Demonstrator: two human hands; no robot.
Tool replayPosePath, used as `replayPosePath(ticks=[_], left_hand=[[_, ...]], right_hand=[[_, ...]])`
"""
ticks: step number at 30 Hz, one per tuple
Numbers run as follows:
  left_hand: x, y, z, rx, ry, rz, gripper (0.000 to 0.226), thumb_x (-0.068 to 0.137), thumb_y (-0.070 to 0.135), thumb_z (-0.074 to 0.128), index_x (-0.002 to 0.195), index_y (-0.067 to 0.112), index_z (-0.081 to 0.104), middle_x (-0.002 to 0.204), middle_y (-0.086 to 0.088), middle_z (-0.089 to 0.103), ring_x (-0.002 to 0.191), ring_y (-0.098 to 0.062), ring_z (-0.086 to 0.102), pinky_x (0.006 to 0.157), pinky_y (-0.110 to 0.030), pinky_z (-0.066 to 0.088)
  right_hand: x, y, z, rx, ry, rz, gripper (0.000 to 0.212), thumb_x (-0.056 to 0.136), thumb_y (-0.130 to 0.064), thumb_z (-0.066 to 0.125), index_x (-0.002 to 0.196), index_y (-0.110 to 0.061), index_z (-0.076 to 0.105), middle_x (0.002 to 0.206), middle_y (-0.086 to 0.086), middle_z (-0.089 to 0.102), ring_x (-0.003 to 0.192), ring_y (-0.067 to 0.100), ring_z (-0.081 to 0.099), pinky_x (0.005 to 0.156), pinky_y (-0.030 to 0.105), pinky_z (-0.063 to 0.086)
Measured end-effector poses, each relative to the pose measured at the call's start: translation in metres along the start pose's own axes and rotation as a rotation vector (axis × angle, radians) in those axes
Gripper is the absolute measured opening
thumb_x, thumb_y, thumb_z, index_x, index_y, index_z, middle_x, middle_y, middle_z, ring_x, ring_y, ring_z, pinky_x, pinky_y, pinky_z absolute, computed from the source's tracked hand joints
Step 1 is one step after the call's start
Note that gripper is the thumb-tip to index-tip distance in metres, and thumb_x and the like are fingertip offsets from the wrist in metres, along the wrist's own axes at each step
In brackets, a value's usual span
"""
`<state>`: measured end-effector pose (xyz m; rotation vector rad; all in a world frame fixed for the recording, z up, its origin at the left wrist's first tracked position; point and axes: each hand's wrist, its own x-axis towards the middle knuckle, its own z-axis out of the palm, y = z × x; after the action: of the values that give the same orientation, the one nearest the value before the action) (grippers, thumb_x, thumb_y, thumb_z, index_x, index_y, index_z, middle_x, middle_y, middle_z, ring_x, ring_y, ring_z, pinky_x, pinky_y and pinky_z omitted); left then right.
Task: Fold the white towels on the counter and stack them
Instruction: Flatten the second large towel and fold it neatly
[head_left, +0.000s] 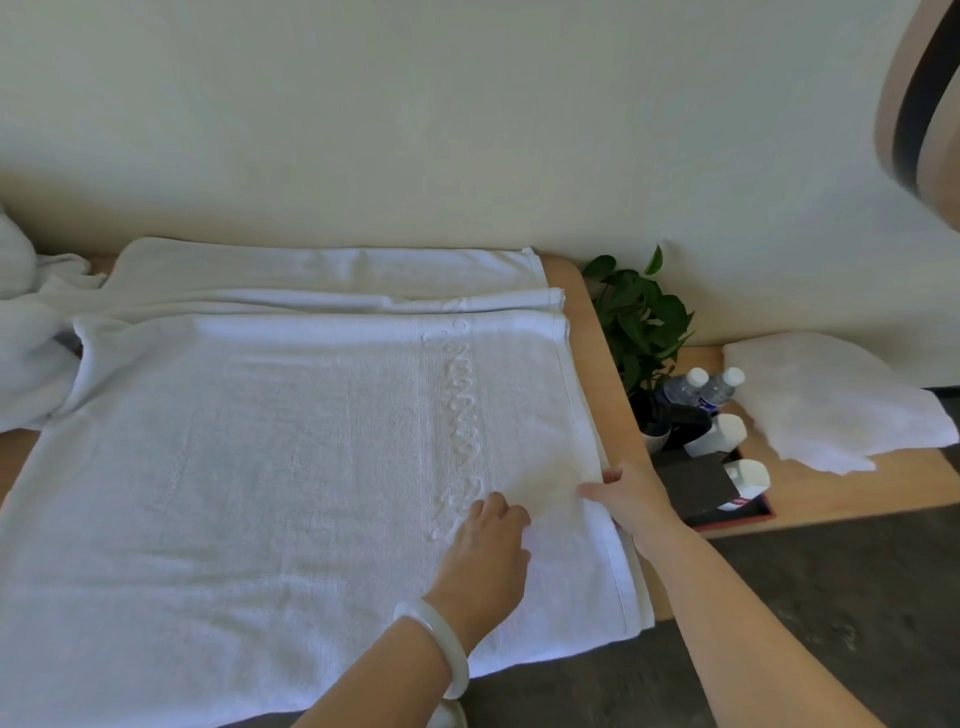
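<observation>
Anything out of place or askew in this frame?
One white cloth lies rumpled on the lower side table, apart from the counter, near the water bottles. Nothing looks spilled or damaged.

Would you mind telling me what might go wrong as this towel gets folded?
The right hand grips the towel edge close to the bottles; a wide swing might knock them. The towel lies on other towels, so a fold could drag those layers along. Its near edge seems to overhang the counter and might slide off.
</observation>
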<state>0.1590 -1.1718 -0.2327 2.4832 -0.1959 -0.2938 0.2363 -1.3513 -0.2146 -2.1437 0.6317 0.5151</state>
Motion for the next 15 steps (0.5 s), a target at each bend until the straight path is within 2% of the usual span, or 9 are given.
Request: replayPosePath(ticks=[3, 6, 8, 10, 12, 14, 15], left_hand=[[-0.003, -0.008, 0.001, -0.068, 0.001, -0.044, 0.032, 0.102, 0.023, 0.046, 0.134, 0.020, 0.048, 0.127, 0.005, 0.042, 0.117, -0.011, 0.042, 0.100, -0.019, 0.039], [-0.006, -0.011, 0.003, -0.124, 0.000, -0.067, 0.031, 0.102, 0.022, 0.046, 0.133, 0.020, 0.049, 0.125, 0.006, 0.044, 0.114, -0.010, 0.046, 0.100, -0.018, 0.041], [-0.008, -0.015, -0.005, -0.174, 0.065, -0.145, 0.030, 0.101, 0.018, 0.047, 0.131, 0.018, 0.053, 0.121, 0.004, 0.046, 0.110, -0.011, 0.049, 0.097, -0.017, 0.043], [-0.010, -0.030, -0.019, -0.132, 0.216, -0.265, 0.029, 0.099, 0.010, 0.049, 0.128, 0.013, 0.054, 0.121, 0.000, 0.045, 0.110, -0.013, 0.047, 0.093, -0.015, 0.040], [-0.014, -0.053, -0.036, -0.067, 0.339, -0.395, 0.031, 0.096, 0.005, 0.051, 0.127, 0.009, 0.053, 0.123, -0.006, 0.045, 0.112, -0.019, 0.042, 0.092, -0.023, 0.039], [-0.019, -0.071, -0.046, 0.008, 0.345, -0.443, 0.027, 0.095, 0.005, 0.054, 0.121, 0.011, 0.053, 0.119, -0.006, 0.047, 0.108, -0.021, 0.040, 0.089, -0.027, 0.040], [-0.020, -0.077, -0.049, 0.041, 0.321, -0.411, 0.023, 0.093, 0.004, 0.056, 0.115, 0.013, 0.055, 0.112, -0.004, 0.048, 0.103, -0.020, 0.041, 0.084, -0.027, 0.041]], right_hand=[[0.002, 0.007, -0.002, 0.042, 0.024, -0.051, 0.026, 0.091, -0.015, 0.066, 0.072, -0.009, 0.049, 0.072, 0.009, 0.051, 0.066, 0.022, 0.049, 0.064, 0.032, 0.035], [0.002, 0.011, 0.000, -0.014, 0.073, -0.083, 0.022, 0.093, -0.017, 0.058, 0.077, -0.011, 0.044, 0.075, 0.007, 0.045, 0.066, 0.021, 0.044, 0.064, 0.034, 0.032], [0.005, 0.011, 0.002, -0.052, 0.078, -0.087, 0.021, 0.094, -0.017, 0.054, 0.076, -0.012, 0.043, 0.073, 0.006, 0.045, 0.064, 0.021, 0.044, 0.061, 0.034, 0.033], [0.006, 0.010, 0.004, -0.073, 0.062, -0.082, 0.023, 0.096, -0.015, 0.051, 0.075, -0.015, 0.042, 0.070, 0.004, 0.043, 0.061, 0.019, 0.042, 0.057, 0.032, 0.031], [0.008, 0.011, 0.006, -0.107, 0.053, -0.084, 0.024, 0.097, -0.016, 0.048, 0.075, -0.015, 0.042, 0.068, 0.003, 0.038, 0.058, 0.018, 0.037, 0.054, 0.031, 0.027], [0.007, 0.011, 0.009, -0.162, 0.064, -0.084, 0.023, 0.099, -0.020, 0.046, 0.078, -0.012, 0.046, 0.067, 0.004, 0.037, 0.057, 0.017, 0.035, 0.053, 0.030, 0.025], [0.007, 0.010, 0.011, -0.187, 0.078, -0.083, 0.022, 0.100, -0.020, 0.045, 0.081, -0.009, 0.049, 0.068, 0.005, 0.038, 0.057, 0.017, 0.036, 0.052, 0.030, 0.024]])
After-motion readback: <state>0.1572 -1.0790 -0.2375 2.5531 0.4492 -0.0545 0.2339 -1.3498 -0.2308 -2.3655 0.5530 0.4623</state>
